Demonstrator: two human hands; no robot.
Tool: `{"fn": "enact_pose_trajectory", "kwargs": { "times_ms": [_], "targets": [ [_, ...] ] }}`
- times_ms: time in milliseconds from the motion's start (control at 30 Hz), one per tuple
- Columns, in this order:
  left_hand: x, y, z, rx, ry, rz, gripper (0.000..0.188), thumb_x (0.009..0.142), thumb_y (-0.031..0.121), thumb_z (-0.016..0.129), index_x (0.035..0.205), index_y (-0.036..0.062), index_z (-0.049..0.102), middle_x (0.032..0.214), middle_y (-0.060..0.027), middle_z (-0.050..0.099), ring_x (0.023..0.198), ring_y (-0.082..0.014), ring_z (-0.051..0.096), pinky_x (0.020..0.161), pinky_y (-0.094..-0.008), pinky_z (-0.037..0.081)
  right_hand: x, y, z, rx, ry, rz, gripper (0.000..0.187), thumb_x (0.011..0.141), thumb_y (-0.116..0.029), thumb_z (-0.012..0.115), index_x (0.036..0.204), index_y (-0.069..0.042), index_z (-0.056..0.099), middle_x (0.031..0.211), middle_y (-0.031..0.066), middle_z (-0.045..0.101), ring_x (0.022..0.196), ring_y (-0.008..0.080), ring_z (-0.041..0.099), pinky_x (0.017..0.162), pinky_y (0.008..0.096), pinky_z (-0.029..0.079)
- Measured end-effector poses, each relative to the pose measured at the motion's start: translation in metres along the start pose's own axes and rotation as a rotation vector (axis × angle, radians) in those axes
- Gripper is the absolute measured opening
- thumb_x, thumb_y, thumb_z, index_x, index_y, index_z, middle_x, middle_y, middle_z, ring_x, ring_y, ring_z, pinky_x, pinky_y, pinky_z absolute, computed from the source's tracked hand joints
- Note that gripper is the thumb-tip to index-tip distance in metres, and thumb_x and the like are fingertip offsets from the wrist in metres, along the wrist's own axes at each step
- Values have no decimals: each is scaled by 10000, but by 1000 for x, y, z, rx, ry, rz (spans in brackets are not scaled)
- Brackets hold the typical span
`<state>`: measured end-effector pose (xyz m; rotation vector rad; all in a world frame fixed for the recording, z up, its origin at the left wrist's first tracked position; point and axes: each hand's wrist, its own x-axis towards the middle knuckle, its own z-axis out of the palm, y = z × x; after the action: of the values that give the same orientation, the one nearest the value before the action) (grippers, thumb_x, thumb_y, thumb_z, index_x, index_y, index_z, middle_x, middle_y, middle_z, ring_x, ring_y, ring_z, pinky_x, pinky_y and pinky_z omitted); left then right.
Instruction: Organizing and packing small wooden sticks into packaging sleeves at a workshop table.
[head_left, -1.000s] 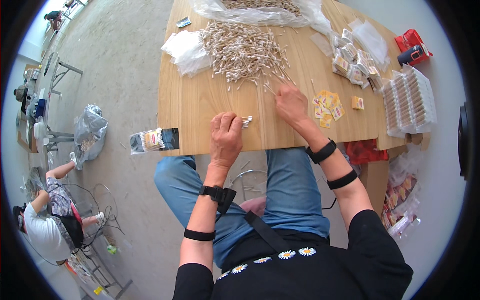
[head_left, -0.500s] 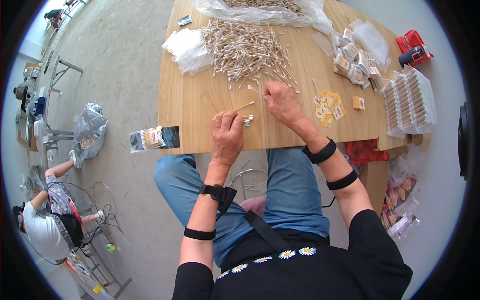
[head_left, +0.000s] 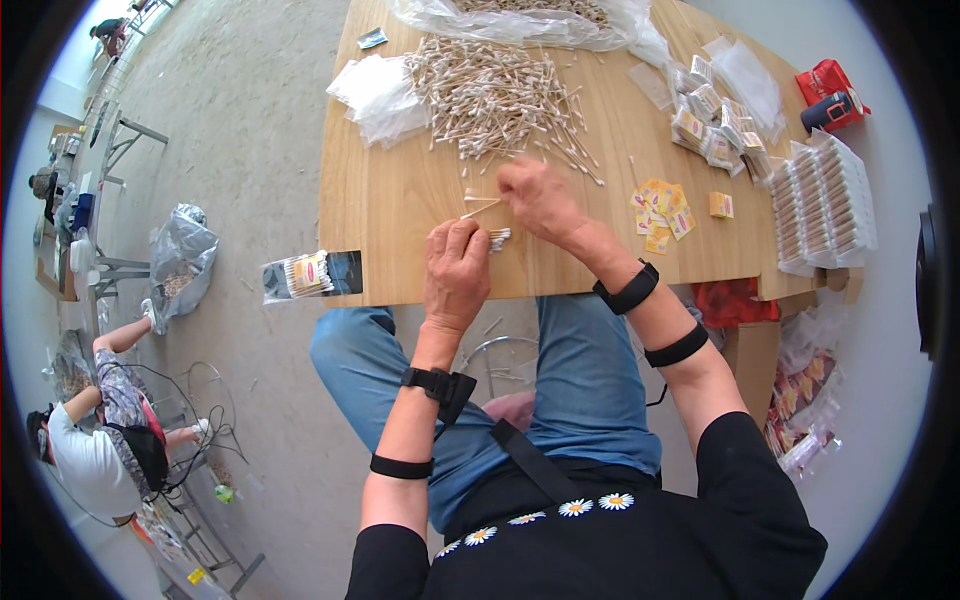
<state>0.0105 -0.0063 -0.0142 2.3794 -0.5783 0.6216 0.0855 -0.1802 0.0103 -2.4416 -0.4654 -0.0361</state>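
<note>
My left hand (head_left: pixel 457 268) is closed around a small bundle of cotton swabs (head_left: pixel 499 238), whose white tips stick out on its right side near the table's front edge. Slightly farther off, my right hand (head_left: pixel 541 200) is pinched and a little blurred. Its fingers hold a cotton swab (head_left: pixel 484 209) with a wooden stick, which slants down toward my left hand's fingertips. Whether the left fingers also touch that swab I cannot tell. Beyond both hands lies a large loose pile of cotton swabs (head_left: pixel 492 95).
Clear plastic bags (head_left: pixel 378 95) lie left of the pile. Yellow cards (head_left: pixel 660 208), a small yellow box (head_left: pixel 720 205) and packed swabs (head_left: pixel 822 205) are on the right. A swab packet (head_left: pixel 306 273) overhangs the left edge. Another person (head_left: pixel 95 460) sits at left.
My right hand has moved left, bringing its swab close to my left hand. The left hand stays almost in place, still closed on the bundle.
</note>
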Motion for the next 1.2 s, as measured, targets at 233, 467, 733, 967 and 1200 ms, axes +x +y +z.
{"fn": "enact_pose_trajectory", "kwargs": {
  "times_ms": [233,467,733,967,1200],
  "targets": [
    [0,1,-3,-8,-19,-18,139,836,27,678,972,19,652,995,-109,602,991,-322,582,894,-436,469,-7,7,-9,-241,273,132,36,838,-50,596,851,-22,614,922,185,616,849,379,664,724,464,546],
    [1,1,-2,-9,1,-10,126,836,31,680,958,15,651,991,-110,604,992,-321,583,896,-434,470,-7,-7,13,-262,167,69,46,820,-25,598,864,-19,610,955,194,613,833,388,670,721,466,550],
    [0,1,-2,-17,-14,-16,140,825,27,684,959,15,646,991,-108,601,993,-322,581,892,-433,470,2,-12,14,-184,299,174,67,800,3,594,857,-24,616,972,191,615,844,402,665,730,484,550],
    [1,1,-1,-22,0,-10,139,819,17,679,953,11,643,982,-109,598,991,-323,580,894,-434,470,2,-12,25,-136,153,58,66,804,-18,604,868,-18,621,971,198,606,873,399,659,746,473,550],
    [-1,0,1,-9,4,-11,145,818,6,671,961,9,648,995,-112,602,1000,-323,581,902,-434,469,2,-26,21,-70,126,33,65,808,-28,597,853,-11,641,967,194,607,863,396,654,747,468,544]
  ]
}}
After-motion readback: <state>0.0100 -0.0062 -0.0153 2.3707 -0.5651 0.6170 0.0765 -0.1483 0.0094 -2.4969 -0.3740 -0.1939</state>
